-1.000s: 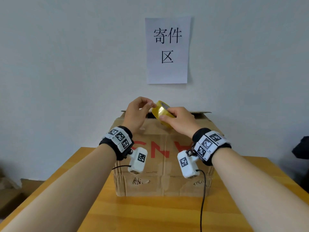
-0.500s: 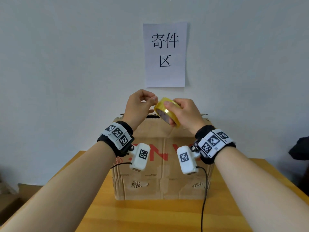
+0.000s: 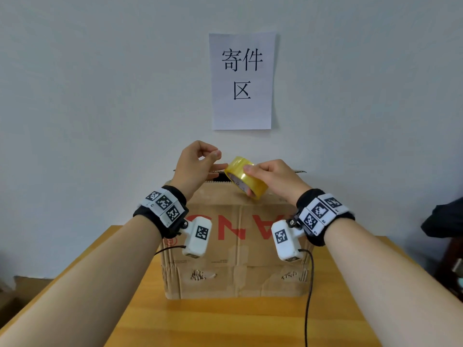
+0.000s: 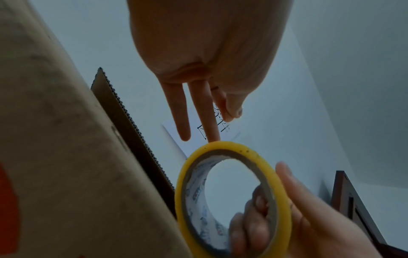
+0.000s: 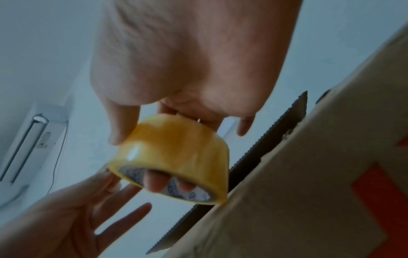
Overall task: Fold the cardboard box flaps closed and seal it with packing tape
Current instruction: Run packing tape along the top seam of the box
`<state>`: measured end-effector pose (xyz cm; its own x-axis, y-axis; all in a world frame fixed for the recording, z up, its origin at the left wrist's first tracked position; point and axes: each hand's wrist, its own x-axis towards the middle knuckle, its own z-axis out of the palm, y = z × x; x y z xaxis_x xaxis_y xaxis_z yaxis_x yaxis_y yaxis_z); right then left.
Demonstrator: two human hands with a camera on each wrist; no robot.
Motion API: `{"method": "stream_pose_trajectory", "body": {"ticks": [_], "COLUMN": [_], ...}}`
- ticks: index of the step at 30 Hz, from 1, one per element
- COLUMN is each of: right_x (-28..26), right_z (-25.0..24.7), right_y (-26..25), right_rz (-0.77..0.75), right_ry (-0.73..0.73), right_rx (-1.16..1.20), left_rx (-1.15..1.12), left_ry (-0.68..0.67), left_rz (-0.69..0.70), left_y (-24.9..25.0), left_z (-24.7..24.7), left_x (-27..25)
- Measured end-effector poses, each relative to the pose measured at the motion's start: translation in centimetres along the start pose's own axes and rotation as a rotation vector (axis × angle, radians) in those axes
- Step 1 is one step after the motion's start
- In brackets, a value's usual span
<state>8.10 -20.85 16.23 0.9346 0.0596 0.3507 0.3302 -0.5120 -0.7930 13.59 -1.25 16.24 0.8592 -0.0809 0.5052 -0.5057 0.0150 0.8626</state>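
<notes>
The cardboard box (image 3: 238, 259) with red lettering stands on the wooden table (image 3: 225, 321); a corrugated flap edge (image 4: 132, 125) shows at its top. My right hand (image 3: 265, 176) grips the yellow tape roll (image 3: 246, 180) over the box's top, thumb on the outside and fingers through the core (image 5: 154, 183). My left hand (image 3: 198, 164) is just left of the roll, thumb and forefinger (image 4: 232, 111) pinched together beside the rim (image 4: 225, 145) where the tape end comes off, the other fingers straight. The clear strip itself is too faint to make out.
A paper sign (image 3: 241, 81) hangs on the white wall behind the box. A black cable (image 3: 309, 296) trails over the table from my right wrist. A dark object (image 3: 443, 221) sits at the far right; an air conditioner (image 5: 33, 139) stands further off.
The right hand has tilted the roll and lowered it a little toward the box top. The left hand's pinch has drawn slightly left, off the roll.
</notes>
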Motion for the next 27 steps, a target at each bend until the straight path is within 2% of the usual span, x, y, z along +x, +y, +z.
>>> {"method": "stream_pose_trajectory", "body": {"ticks": [3, 8, 10, 12, 14, 18, 22, 27], "right_x": [1.0, 1.8, 2.3, 2.7, 2.3, 2.0, 2.3, 1.7], "right_z": [0.0, -0.1, 0.0, 0.3, 0.6, 0.7, -0.1, -0.6], "right_y": [-0.4, -2.8, -2.7, -1.7, -0.8, 0.2, 0.5, 1.4], "right_rz": [-0.038, -0.146, -0.127, -0.036, 0.044, 0.030, 0.051, 0.057], "right_ry": [0.110, 0.167, 0.210, 0.294, 0.352, 0.241, 0.183, 0.019], "right_rx": [0.019, 0.022, -0.031, -0.196, -0.275, -0.127, -0.206, -0.244], "left_rx": [-0.036, -0.108, -0.095, -0.055, -0.035, -0.038, -0.027, -0.002], "left_ry": [0.032, 0.082, 0.100, 0.102, 0.086, 0.040, 0.060, 0.110], "left_rz": [0.018, 0.025, 0.087, 0.146, 0.111, 0.013, -0.017, -0.039], "left_y": [0.1, 1.2, 1.5, 1.3, 0.7, 0.3, 0.0, -0.8], "left_z": [0.1, -0.4, -0.7, -0.8, -0.8, -2.0, -2.4, -3.1], "left_x": [0.1, 0.5, 0.4, 0.1, -0.4, -0.3, -0.1, 0.4]}}
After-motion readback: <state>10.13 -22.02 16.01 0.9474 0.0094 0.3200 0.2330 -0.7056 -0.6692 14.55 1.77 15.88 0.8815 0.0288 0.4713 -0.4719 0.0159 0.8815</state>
